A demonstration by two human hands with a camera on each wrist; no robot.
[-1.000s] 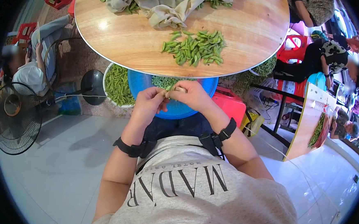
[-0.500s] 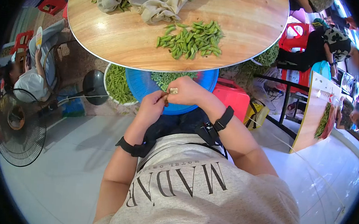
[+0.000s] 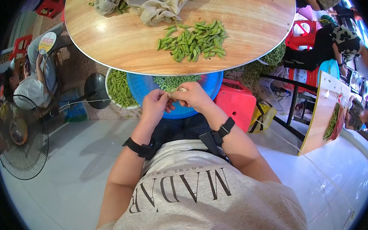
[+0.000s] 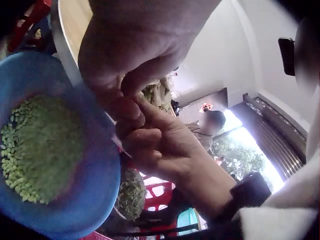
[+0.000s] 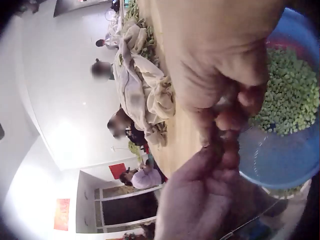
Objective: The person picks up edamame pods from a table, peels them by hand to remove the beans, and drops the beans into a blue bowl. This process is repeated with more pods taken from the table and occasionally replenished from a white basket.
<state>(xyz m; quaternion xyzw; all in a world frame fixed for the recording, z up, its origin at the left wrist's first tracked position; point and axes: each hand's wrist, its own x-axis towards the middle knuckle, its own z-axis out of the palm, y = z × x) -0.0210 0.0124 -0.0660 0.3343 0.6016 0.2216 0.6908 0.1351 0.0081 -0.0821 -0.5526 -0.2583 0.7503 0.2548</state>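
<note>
Both hands meet fingertip to fingertip over a blue basin (image 3: 133, 88) that holds shelled green beans (image 5: 290, 95). My left hand (image 3: 153, 109) pinches at a green soybean pod, mostly hidden by the fingers. Coming in from the other side, my right hand (image 3: 195, 96) grips the same pod between curled fingers and thumb. In the right wrist view the fingers of both hands press close together. A pile of unopened soybean pods (image 3: 195, 40) lies on the wooden table (image 3: 112, 47) just beyond the basin.
A crumpled beige cloth (image 3: 154, 10) lies over more pods on the table. Left of the basin stands a tub of pods (image 3: 121, 88); at its right is a red stool (image 3: 235, 103). A black fan (image 3: 24, 137) stands at left. Other people sit around.
The hands stay together over the basin. My right hand has turned and its fingers have shifted against the left fingertips. The view has moved slightly.
</note>
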